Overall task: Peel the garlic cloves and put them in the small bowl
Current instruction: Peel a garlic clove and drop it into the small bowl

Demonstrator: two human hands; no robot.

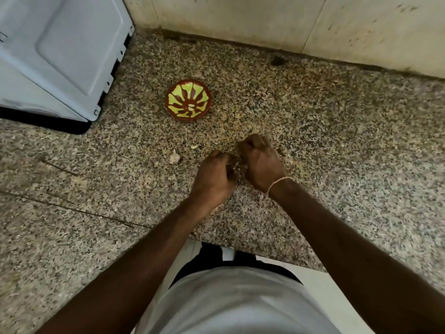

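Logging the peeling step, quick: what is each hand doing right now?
Left hand: fingers curled, contents hidden from view.
Right hand: fingers curled, contents hidden too.

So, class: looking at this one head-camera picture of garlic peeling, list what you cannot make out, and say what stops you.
- Whatever the left hand and right hand hold: hidden by their curled fingers.
- How many cloves are in the small bowl: a pale bit at its centre, too small to count.
- The pale bit on the counter at: clove or peel, too small to tell.
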